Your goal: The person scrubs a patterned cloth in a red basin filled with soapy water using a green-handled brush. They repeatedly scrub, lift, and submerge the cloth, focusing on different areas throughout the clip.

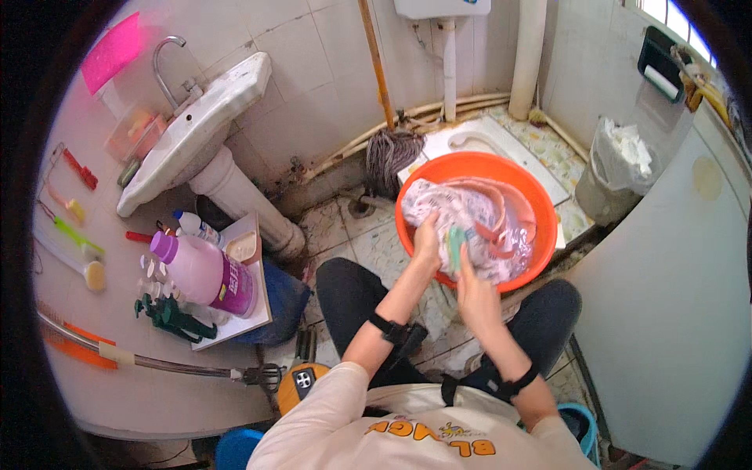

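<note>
An orange plastic basin (543,235) stands in front of my knees, with water in its right side. Inside lies a bunched pale pink printed cloth (458,202), and pink straps (493,235) curve across it. My left hand (428,238) grips the cloth at the basin's left side. In my right hand (476,294) is a green scrubbing brush (455,247), pressed against the cloth. The brush looks slightly blurred, and its bristles are mostly hidden.
Behind the basin are a squat toilet (437,144) and a mop (390,155). A waste bin (608,188) stands right, beside a pale panel (670,282). To the left are a pedestal sink (235,94) and a purple detergent bottle (205,273) on a small board (261,294).
</note>
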Tool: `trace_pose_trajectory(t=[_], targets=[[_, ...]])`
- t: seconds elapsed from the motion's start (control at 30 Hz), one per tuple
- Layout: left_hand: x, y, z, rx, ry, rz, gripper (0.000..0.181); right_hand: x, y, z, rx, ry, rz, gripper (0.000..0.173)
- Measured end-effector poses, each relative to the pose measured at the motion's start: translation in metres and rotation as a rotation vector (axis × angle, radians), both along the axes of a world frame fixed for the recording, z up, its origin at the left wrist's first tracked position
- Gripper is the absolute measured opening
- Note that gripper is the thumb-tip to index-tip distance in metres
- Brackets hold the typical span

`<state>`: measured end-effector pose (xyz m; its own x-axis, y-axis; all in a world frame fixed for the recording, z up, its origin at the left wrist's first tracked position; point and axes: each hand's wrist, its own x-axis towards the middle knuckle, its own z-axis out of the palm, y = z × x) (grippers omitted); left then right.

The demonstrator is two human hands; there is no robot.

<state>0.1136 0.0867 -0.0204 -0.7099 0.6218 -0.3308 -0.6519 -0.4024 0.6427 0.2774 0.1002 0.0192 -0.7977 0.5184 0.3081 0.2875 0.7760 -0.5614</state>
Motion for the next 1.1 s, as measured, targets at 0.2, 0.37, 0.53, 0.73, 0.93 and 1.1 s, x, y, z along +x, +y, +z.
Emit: trace_pose_trajectory(t=[0.2,0.37,0.53,0.73,0.93,1.1], targets=[[0.001,-0.005,0.007,-0.003,0.011,0.000,0.035,-0.005,-0.005,0.009,0.166,0.062,-0.025,0.053],[-0.005,-0.009,0.002,0.043,0.042,0.005,0.037,0.000,-0.010,0.004,-0.048,-0.110,0.010,0.054],[0.015,-0.009,0.005,0.159,0.058,-0.123,0.037,-0.020,0.015,-0.002,0.113,-0.117,-0.071,0.056],[0.000,-0.025,0.015,0.173,-0.003,-0.141,0.039,0.005,-0.014,-0.002,-0.097,-0.156,0.019,0.057],[0.011,-0.013,0.008,0.163,-0.071,-0.251,0.042,-0.026,0.015,0.003,0.119,-0.031,-0.059,0.059],[-0.001,-0.019,0.013,0.221,-0.106,-0.189,0.042,-0.011,0.004,0.010,-0.046,-0.183,0.028,0.059]])
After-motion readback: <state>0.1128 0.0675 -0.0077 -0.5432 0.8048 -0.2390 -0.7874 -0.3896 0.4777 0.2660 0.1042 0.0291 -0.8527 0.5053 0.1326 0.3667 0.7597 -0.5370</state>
